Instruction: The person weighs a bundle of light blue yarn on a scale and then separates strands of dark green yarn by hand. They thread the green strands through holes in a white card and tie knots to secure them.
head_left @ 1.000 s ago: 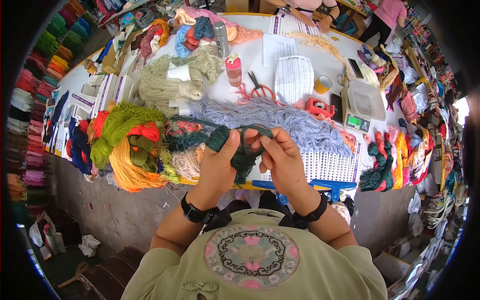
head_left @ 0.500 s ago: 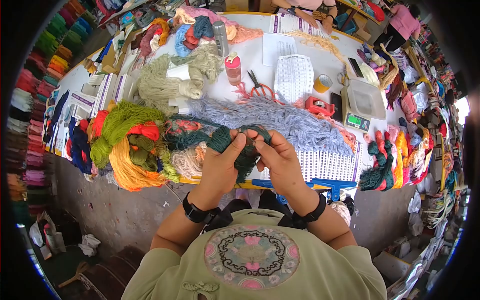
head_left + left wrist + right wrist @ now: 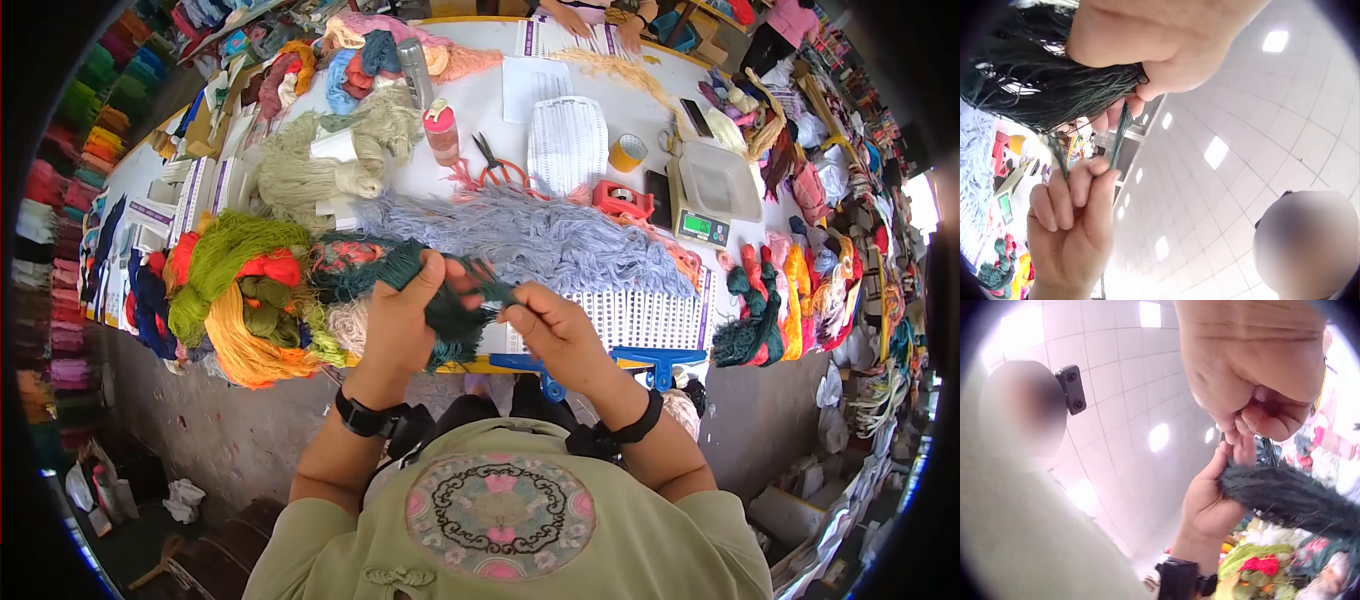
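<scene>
Dark green yarn [image 3: 452, 318] hangs in a bundle from my left hand [image 3: 405, 325], whose thumb lies over it. A thin strand [image 3: 1120, 134] of the same yarn stretches from the bundle to my right hand [image 3: 562, 338], which pinches it between thumb and fingertips. In the right wrist view the bundle [image 3: 1291, 497] runs off to the right from the left hand [image 3: 1213, 509], with the right hand [image 3: 1254, 375] above it. Both hands are over the table's front edge, a short way apart.
Pale blue yarn [image 3: 540, 240] spreads behind the hands. Green and orange skeins [image 3: 240, 270] lie at left. Red-handled scissors [image 3: 498, 168], a pink bottle [image 3: 440, 133], a red tape dispenser [image 3: 622, 199], a scale [image 3: 703, 227] and a blue clip [image 3: 655, 362] are also there.
The right hand has moved away from the left, drawing a strand out from the green bundle. The head view has shifted slightly, so the table stands further left in it.
</scene>
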The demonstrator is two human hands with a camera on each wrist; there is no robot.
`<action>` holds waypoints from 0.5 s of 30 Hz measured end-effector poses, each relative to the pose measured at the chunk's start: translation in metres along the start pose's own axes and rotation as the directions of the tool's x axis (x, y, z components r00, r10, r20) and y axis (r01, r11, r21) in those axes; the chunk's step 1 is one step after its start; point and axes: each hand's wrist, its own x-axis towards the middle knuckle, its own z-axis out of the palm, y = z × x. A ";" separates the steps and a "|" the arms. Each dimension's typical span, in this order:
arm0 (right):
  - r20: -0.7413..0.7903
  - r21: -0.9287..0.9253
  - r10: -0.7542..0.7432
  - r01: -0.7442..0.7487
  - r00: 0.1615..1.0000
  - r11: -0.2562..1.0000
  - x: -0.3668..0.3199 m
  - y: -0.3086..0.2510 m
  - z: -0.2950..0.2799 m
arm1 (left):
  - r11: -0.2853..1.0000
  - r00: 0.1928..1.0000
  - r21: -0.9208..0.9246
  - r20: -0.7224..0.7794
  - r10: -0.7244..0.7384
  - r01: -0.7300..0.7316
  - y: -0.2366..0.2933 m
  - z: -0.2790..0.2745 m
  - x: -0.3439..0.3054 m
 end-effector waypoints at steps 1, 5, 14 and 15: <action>-0.062 -0.144 -0.102 0.093 0.993 0.985 0.001 0.014 -0.008 | 0.992 0.992 -0.009 -0.011 -0.126 0.126 0.002 -0.006 0.001; -0.525 -0.403 -0.310 0.089 0.793 0.911 -0.001 0.079 -0.072 | 0.968 0.969 -0.102 -0.068 -0.237 0.229 -0.011 -0.058 0.016; -0.656 0.605 0.361 0.176 0.663 0.776 -0.096 0.186 -0.280 | 0.993 0.788 -0.118 -0.609 -0.090 0.022 0.023 -0.261 0.041; -0.702 0.566 0.352 0.185 0.619 0.803 -0.116 0.189 -0.315 | 0.969 0.796 0.247 -0.581 0.172 -0.029 0.028 -0.310 0.038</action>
